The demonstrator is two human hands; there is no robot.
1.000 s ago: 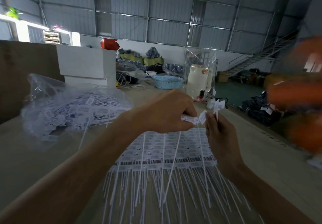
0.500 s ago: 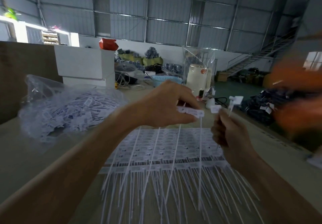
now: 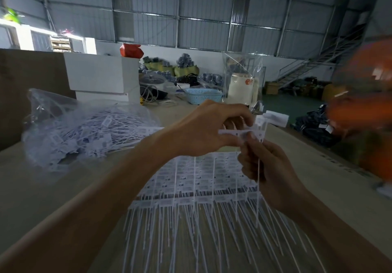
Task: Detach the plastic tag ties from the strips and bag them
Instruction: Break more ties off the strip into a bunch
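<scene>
Left hand [image 3: 203, 130] gripped the tag strip [image 3: 233, 132] above the spread strips [image 3: 197, 185] on the table [image 3: 42, 187], likely to brace it. Right hand [image 3: 269, 166], fingers curled, pinched one tie [image 3: 259, 166] just right of the left hand, apparently to twist it off. Clear bag [image 3: 84, 132] of ties lay well left.

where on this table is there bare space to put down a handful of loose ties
Bare table shows on the left, between the clear bag of ties and the left forearm. Another bare band runs on the right, beyond the right hand. The middle is crowded with stacked strips and their tails.
</scene>
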